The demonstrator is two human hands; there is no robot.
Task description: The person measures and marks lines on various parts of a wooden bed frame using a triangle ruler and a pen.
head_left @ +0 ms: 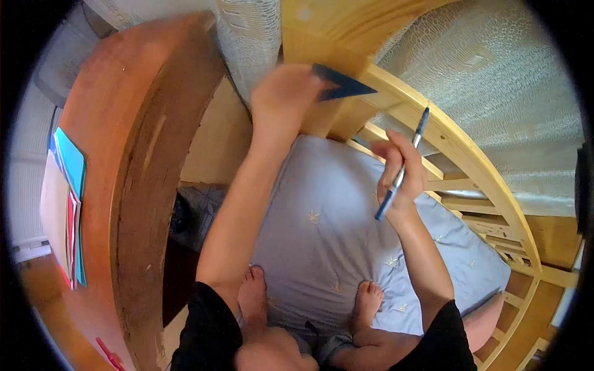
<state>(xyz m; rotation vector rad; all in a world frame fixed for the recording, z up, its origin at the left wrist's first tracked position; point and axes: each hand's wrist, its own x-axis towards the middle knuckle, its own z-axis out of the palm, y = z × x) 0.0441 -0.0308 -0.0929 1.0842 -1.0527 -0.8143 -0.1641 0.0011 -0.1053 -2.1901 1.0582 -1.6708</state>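
Observation:
My left hand [283, 93] is stretched out to the wooden end panel of a bed [328, 31], its fingers closed on a dark blue flat triangular piece [346, 86]. The piece's pointed end reaches right, close to the top rail; its exact kind is unclear, and part of it is hidden by the hand. Lower and to the right, my right hand [403, 176] grips a pen [388, 201] with a silver middle and dark ends. The pen slants, with its upper end near the bed rail [458, 133].
A grey-blue mattress [309, 247] with small bow patterns lies under my bare feet. On the left stands a brown wooden top [99, 161] with folders and papers [65, 210] on it, and a red pen [109, 353]. Pale curtains [495, 74] hang behind the slatted rail.

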